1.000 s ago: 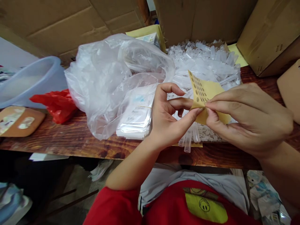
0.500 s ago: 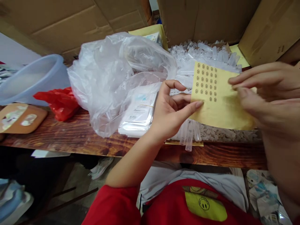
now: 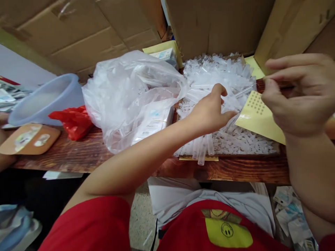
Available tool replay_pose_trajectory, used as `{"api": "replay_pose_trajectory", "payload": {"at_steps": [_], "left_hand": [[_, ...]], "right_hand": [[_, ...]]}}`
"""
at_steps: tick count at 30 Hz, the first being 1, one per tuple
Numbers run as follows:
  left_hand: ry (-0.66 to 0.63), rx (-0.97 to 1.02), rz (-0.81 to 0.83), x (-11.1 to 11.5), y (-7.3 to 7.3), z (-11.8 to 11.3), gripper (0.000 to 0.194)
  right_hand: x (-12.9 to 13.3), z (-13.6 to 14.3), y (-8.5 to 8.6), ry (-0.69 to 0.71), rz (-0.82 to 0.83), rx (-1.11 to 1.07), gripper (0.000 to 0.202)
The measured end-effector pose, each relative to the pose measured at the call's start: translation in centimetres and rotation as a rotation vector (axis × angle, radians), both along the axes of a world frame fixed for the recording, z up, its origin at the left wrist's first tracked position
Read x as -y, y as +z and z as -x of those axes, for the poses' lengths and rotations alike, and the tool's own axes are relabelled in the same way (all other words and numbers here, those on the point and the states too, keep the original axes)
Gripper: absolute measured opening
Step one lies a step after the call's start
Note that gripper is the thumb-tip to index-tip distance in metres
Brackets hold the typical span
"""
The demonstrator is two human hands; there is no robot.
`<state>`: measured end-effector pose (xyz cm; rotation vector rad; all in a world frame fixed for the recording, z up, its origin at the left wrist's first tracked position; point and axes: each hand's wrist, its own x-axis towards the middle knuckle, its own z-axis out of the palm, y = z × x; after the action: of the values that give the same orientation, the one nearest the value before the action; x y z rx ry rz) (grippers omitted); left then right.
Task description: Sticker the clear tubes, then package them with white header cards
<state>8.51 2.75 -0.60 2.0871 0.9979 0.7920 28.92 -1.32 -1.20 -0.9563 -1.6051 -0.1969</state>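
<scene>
My left hand (image 3: 213, 111) reaches over a heap of clear plastic tubes (image 3: 217, 75), thumb and index finger apart, with nothing seen between them. At the right, my right hand (image 3: 300, 92) is raised with thumb and fingertips brought together; whatever sits in that pinch is too small to make out. Partly hidden behind it is a yellow sheet of small round stickers (image 3: 259, 122), tilted over the right side of the heap. Several tubes (image 3: 202, 148) stick out over the heap's front edge.
Left of the heap lie a cloudy plastic bag (image 3: 117, 87) and a stack of printed packets (image 3: 151, 122). Further left are a red bag (image 3: 74, 120), a blue basin (image 3: 47, 101) and an orange board (image 3: 31, 139), near another person's arm (image 3: 6, 162). Cardboard boxes (image 3: 217, 28) stand behind.
My left hand has let go of the sticker sheet and moved over the tubes. The sheet has shifted right and down, beside my right hand, which stays pinched. The view has shifted slightly.
</scene>
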Motion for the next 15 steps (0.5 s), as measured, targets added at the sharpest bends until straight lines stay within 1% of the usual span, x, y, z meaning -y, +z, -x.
{"api": "replay_pose_trajectory", "payload": {"at_steps": [1,2,3,5,6,8,10,11,13,15], "left_hand": [[-0.012,-0.131,-0.149,0.5,0.3,0.0,0.032],[-0.074,-0.259,-0.267,1.2,0.6,0.0,0.025],[-0.188,-0.382,-0.340,1.8,1.0,-0.1,0.020],[-0.394,-0.597,-0.421,2.9,1.4,-0.3,0.015],[-0.460,-0.685,-0.441,3.2,1.4,-0.6,0.015],[-0.503,-0.806,-0.468,3.4,1.1,-1.1,0.017],[-0.522,-0.846,-0.483,3.2,0.8,-1.4,0.018],[-0.530,-0.833,-0.491,3.0,0.7,-1.3,0.018],[-0.535,-0.733,-0.493,2.7,0.8,-0.6,0.018],[-0.487,-0.551,-0.471,2.5,1.2,0.8,0.017]], "right_hand": [[-0.8,0.3,-0.4,-0.037,0.031,-0.056,0.012],[-1.5,0.5,-0.8,-0.062,0.085,-0.128,0.013],[-2.1,0.5,-1.1,-0.057,0.164,-0.189,0.015],[-3.0,0.5,-1.8,-0.026,0.293,-0.289,0.015],[-3.2,0.5,-2.1,-0.005,0.305,-0.322,0.014],[-3.4,0.6,-2.4,0.026,0.234,-0.350,0.012],[-3.0,1.0,-2.3,0.049,0.120,-0.341,0.010],[-2.6,1.3,-2.1,0.050,0.075,-0.328,0.009],[-1.5,1.9,-1.3,0.043,0.013,-0.285,0.009],[0.0,2.3,-0.3,0.029,-0.061,-0.259,0.010]]}}
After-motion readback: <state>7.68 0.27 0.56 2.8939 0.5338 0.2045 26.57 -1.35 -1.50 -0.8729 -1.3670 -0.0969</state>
